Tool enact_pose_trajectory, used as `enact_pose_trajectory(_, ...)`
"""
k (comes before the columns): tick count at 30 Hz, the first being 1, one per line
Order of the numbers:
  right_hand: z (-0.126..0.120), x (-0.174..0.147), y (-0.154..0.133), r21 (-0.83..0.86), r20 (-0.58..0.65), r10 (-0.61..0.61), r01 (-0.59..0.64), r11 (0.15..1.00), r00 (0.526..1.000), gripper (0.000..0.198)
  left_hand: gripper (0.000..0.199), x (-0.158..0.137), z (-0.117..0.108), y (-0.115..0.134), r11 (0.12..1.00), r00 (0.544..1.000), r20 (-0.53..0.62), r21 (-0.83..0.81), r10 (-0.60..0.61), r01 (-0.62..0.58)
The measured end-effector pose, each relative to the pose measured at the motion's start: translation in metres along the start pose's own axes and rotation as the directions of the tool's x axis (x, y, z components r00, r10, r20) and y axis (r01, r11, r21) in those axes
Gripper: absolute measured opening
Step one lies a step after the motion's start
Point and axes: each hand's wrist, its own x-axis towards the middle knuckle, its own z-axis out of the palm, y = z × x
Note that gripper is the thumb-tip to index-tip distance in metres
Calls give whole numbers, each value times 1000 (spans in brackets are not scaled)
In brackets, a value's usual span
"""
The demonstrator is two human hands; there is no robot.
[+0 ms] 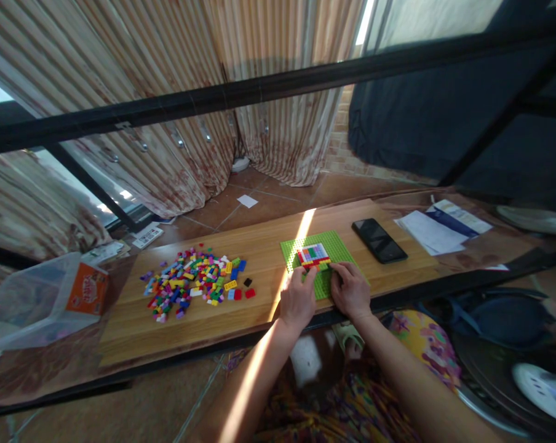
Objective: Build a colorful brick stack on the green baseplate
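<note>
Touching bricks (312, 253) on green baseplate (341, 251)

Counter (259, 246): wood-grain top, smooth, slight sheen. Baseplate (337, 248): plastic, studded all over. Brick build (313, 253) and loose bricks (183, 284): smooth hard plastic. Phone (378, 240): glossy dark screen. Bin (38, 301): translucent plastic. Papers (432, 231): matt. Curtains (285, 144): pleated cloth. Floor (220, 215): tile, faint sheen.

Bright light stripe (304, 225) across board (135, 332), left forearm (254, 363); edges stretched.
</note>
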Motion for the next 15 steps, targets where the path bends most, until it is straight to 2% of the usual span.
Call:
enact_pose_trajectory(5,0,-1,1,3,4,3,-3,1000,1000,25,44,0,2,0,996,999,22,90,24,-26)
enact_pose_trajectory(15,0,-1,1,13,11,2,-2,1000,1000,25,44,4,1,4,992,997,66,115,37,-45)
